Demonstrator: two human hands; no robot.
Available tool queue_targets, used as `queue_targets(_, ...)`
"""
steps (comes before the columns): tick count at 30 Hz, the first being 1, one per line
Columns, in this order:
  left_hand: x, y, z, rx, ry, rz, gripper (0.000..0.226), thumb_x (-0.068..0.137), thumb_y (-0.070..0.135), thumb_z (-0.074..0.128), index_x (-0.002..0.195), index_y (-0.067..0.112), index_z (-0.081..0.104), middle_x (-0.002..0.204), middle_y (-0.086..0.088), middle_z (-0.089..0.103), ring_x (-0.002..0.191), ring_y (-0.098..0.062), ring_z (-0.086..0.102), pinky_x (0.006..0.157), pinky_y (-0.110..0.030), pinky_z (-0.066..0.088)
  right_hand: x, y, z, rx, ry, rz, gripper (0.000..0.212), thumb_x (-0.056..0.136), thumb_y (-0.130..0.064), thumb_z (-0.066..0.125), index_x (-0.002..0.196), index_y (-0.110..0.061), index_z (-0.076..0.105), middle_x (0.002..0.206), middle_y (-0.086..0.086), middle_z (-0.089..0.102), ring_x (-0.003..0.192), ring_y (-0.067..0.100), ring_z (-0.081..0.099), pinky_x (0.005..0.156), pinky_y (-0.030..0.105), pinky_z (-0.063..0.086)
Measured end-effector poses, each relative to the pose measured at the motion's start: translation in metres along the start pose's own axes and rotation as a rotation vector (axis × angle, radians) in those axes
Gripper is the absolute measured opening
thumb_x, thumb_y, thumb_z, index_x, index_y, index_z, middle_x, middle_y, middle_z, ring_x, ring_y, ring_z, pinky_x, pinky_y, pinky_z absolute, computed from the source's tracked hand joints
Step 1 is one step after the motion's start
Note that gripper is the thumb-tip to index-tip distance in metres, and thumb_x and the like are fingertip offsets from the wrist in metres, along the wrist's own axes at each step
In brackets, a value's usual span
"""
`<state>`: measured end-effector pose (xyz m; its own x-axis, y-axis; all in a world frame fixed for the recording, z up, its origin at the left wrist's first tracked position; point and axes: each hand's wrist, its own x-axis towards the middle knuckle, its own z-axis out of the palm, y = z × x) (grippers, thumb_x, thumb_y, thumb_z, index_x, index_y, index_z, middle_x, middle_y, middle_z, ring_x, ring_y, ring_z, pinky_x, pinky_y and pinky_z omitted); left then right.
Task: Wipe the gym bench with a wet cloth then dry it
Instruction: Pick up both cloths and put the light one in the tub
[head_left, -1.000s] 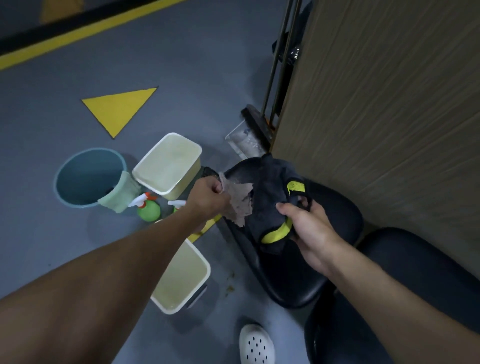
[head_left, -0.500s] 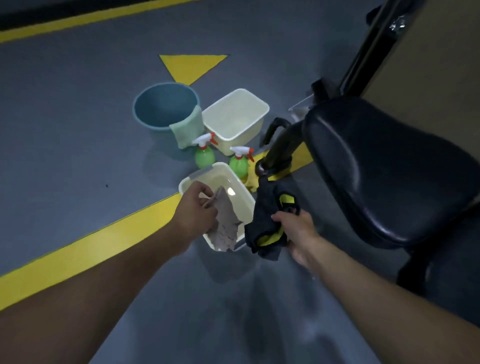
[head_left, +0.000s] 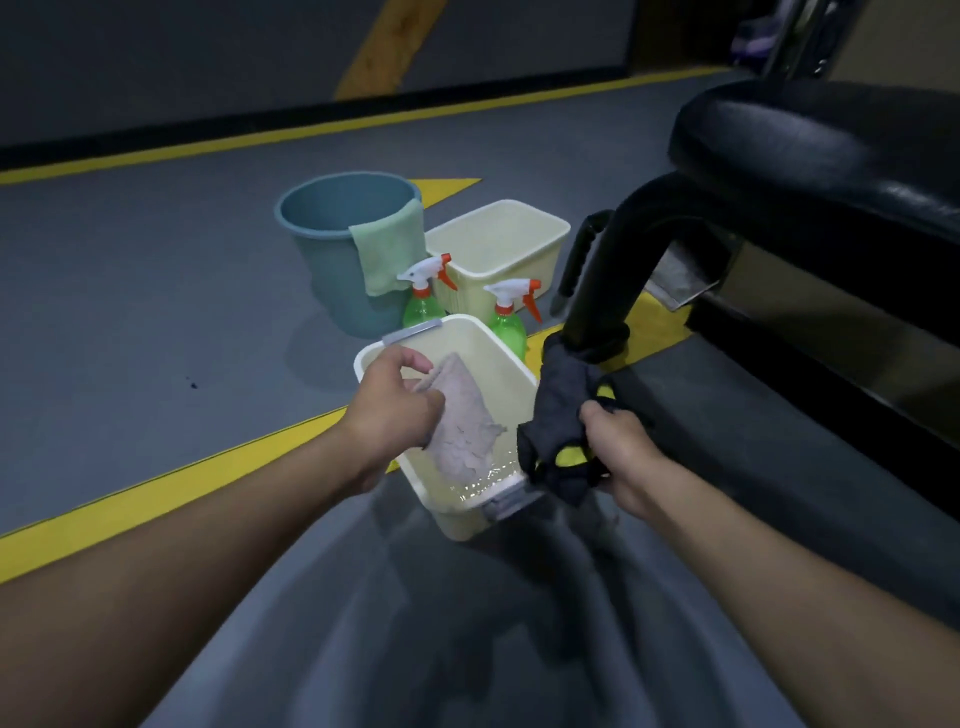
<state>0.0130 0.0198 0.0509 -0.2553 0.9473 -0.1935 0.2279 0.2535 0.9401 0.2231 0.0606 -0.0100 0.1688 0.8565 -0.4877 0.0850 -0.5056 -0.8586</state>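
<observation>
My left hand (head_left: 397, 405) grips a pale grey-pink cloth (head_left: 462, 431) that hangs down into a cream tub (head_left: 467, 519) with water at its bottom. My right hand (head_left: 618, 457) holds a bunched dark cloth with yellow trim (head_left: 563, 415) just right of the tub's rim. The black padded gym bench (head_left: 831, 150) rises at the upper right, its curved black frame leg (head_left: 602, 291) coming down to the floor beside the dark cloth.
Behind the tub stand two green spray bottles (head_left: 423, 304) (head_left: 509, 322), a second cream tub (head_left: 498, 249) and a blue bucket (head_left: 332, 244) with a green cloth (head_left: 387, 249) over its rim. Yellow lines cross the grey floor (head_left: 130, 338).
I have come lower and nearer the floor. Both hands moved from above the bench seat down to the near tub, and the grey-pink cloth now hangs inside it.
</observation>
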Motion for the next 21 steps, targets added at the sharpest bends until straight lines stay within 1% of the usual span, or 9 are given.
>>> queue_targets(4, 0.003, -0.002, 0.002, -0.039, 0.016, 0.029, 0.029, 0.083, -0.008, 0.045, 0.096, 0.018, 0.045, 0.072, -0.012, 0.049, 0.048, -0.02, 0.036, 0.045, -0.025, 0.033, -0.003, -0.002, -0.002, 0.065, -0.089, 0.013, 0.024, 0.094, -0.043, 0.058, 0.1, -0.02, 0.064, 0.096, 0.006, 0.072, 0.083, 0.026, 0.068, 0.06, 0.032, 0.052)
queue_targets(5, 0.003, -0.001, 0.001, -0.04, 0.022, 0.028, 0.029, 0.083, -0.008, 0.045, 0.096, 0.018, 0.045, 0.072, -0.012, 0.048, 0.049, -0.021, 0.036, 0.044, -0.025, 0.033, -0.004, -0.003, 0.0, 0.052, -0.101, 0.012, 0.026, 0.093, -0.044, 0.061, 0.102, -0.02, 0.064, 0.097, 0.007, 0.071, 0.085, 0.028, 0.069, 0.061, 0.033, 0.054)
queue_targets(7, 0.001, 0.005, 0.001, -0.041, 0.045, 0.023, 0.031, 0.081, -0.007, 0.046, 0.095, 0.021, 0.045, 0.071, -0.011, 0.047, 0.051, -0.021, 0.035, 0.045, -0.024, 0.032, -0.006, -0.005, 0.008, 0.026, -0.083, -0.015, 0.031, 0.091, -0.035, 0.063, 0.113, -0.014, 0.063, 0.104, 0.011, 0.07, 0.091, 0.032, 0.069, 0.076, 0.045, 0.059)
queue_targets(10, -0.003, 0.009, 0.002, -0.058, 0.045, 0.004, 0.032, 0.081, -0.006, 0.046, 0.096, 0.022, 0.045, 0.072, -0.011, 0.048, 0.053, -0.021, 0.035, 0.046, -0.025, 0.032, 0.0, -0.003, 0.016, -0.053, -0.021, -0.038, 0.041, 0.096, -0.022, 0.052, 0.133, -0.006, 0.05, 0.119, 0.017, 0.064, 0.101, 0.036, 0.064, 0.089, 0.052, 0.056)
queue_targets(13, -0.008, 0.006, 0.0, -0.058, 0.028, 0.022, 0.031, 0.081, -0.006, 0.046, 0.097, 0.02, 0.046, 0.073, -0.011, 0.047, 0.053, -0.021, 0.037, 0.044, -0.025, 0.032, 0.005, -0.006, 0.018, -0.067, -0.041, 0.02, 0.036, 0.103, -0.022, 0.041, 0.134, -0.005, 0.046, 0.117, 0.018, 0.061, 0.097, 0.035, 0.064, 0.074, 0.043, 0.056)
queue_targets(15, -0.009, 0.004, -0.002, -0.067, 0.041, 0.024, 0.031, 0.082, -0.007, 0.045, 0.1, 0.018, 0.046, 0.072, -0.01, 0.047, 0.052, -0.021, 0.036, 0.045, -0.025, 0.033, 0.003, -0.01, 0.015, -0.073, -0.059, 0.048, 0.031, 0.104, -0.026, 0.041, 0.129, -0.009, 0.05, 0.105, 0.016, 0.063, 0.083, 0.031, 0.065, 0.061, 0.035, 0.051)
queue_targets(18, -0.01, 0.002, -0.005, -0.078, 0.057, 0.007, 0.037, 0.082, -0.01, 0.044, 0.111, 0.012, 0.045, 0.067, -0.009, 0.045, 0.052, -0.021, 0.033, 0.048, -0.027, 0.031, -0.005, -0.012, 0.007, -0.073, -0.066, 0.069, 0.024, 0.102, -0.032, 0.046, 0.117, -0.015, 0.052, 0.091, 0.008, 0.063, 0.072, 0.023, 0.061, 0.054, 0.028, 0.045)
queue_targets(20, -0.01, 0.002, -0.006, -0.074, 0.059, 0.002, 0.039, 0.081, -0.011, 0.044, 0.114, 0.01, 0.045, 0.065, -0.009, 0.045, 0.052, -0.021, 0.032, 0.049, -0.028, 0.031, -0.007, -0.01, 0.005, -0.055, -0.057, 0.052, 0.03, 0.099, -0.039, 0.052, 0.117, -0.015, 0.053, 0.096, 0.005, 0.063, 0.077, 0.02, 0.061, 0.056, 0.031, 0.049)
queue_targets(21, -0.011, 0.002, -0.006, -0.076, 0.057, 0.0, 0.04, 0.082, -0.012, 0.044, 0.115, 0.009, 0.045, 0.064, -0.009, 0.044, 0.052, -0.021, 0.032, 0.049, -0.028, 0.031, -0.004, -0.009, 0.005, -0.058, -0.031, 0.021, 0.044, 0.093, -0.045, 0.058, 0.122, -0.013, 0.052, 0.104, 0.006, 0.064, 0.085, 0.023, 0.063, 0.065, 0.036, 0.054)
